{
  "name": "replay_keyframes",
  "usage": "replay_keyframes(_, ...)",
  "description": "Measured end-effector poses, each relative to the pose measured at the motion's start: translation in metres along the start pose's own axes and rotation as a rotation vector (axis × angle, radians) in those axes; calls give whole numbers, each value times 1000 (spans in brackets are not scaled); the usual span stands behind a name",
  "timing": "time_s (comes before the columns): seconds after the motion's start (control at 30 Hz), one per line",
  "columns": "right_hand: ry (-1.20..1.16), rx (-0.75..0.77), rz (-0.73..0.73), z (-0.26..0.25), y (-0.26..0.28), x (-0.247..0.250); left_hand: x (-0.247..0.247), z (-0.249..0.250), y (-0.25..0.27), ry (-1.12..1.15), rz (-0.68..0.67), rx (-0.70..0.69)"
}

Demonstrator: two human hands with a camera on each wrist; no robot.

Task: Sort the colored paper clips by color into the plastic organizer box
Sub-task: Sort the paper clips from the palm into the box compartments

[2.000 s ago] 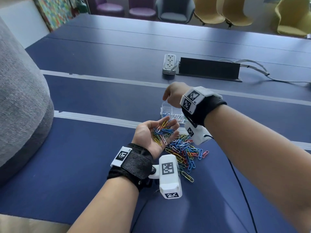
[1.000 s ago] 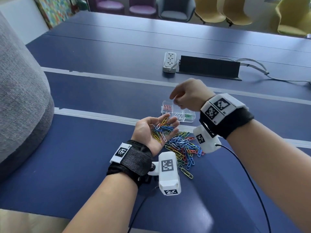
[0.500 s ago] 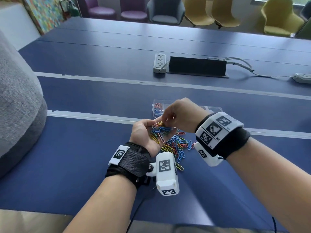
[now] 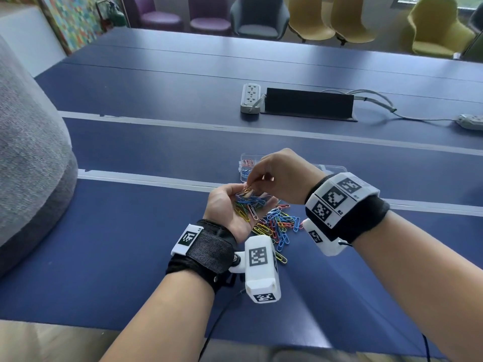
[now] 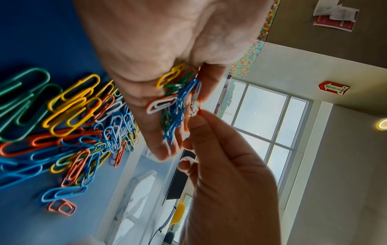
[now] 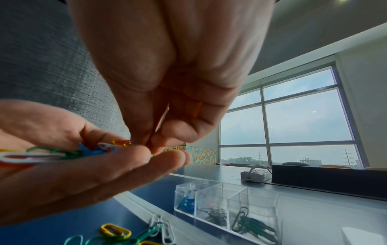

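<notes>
My left hand (image 4: 230, 212) lies palm up and cupped just above the table, with a small heap of mixed paper clips (image 4: 251, 203) in it. Over that palm, my right hand (image 4: 281, 176) pinches an orange clip (image 4: 247, 189) between thumb and forefinger. A pile of loose clips (image 4: 279, 226) lies on the table under and right of the left hand. The clear organizer box (image 4: 335, 169) stands just behind the hands, mostly hidden by them. In the right wrist view the box (image 6: 254, 193) shows blue, dark and green clips in separate compartments.
A white power strip (image 4: 251, 97) and a black cable box (image 4: 308, 103) sit further back on the blue table (image 4: 130, 244). A second strip (image 4: 470, 122) lies at the right edge. A grey upholstered shape (image 4: 31, 152) fills the left side. Chairs line the far side.
My right hand came back from over the organizer box to the left palm and now pinches an orange clip there. The left hand stayed cupped with its clips.
</notes>
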State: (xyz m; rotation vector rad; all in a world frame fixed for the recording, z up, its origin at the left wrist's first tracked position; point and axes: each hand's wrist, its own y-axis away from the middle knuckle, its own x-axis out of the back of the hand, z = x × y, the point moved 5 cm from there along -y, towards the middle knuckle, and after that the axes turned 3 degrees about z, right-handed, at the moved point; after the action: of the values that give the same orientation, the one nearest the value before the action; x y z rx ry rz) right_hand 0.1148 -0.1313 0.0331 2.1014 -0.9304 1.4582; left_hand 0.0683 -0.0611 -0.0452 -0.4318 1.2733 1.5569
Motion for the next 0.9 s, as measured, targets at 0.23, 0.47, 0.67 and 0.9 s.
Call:
replay_keyframes(0.23, -96, 1, 27, 3, -2, 0, 0, 0, -3, 11, -22, -12)
replay_keyframes(0.47, -422, -167, 121, 12, 0, 2, 1, 0, -4, 28, -47, -20)
replay_keyframes(0.67, -555, -216, 40, 16, 1, -3, 3, 0, -5, 6, -11, -34)
replay_keyframes(0.9, -635, -261, 126, 24, -1, 1, 2, 1, -3, -7, -28, -19)
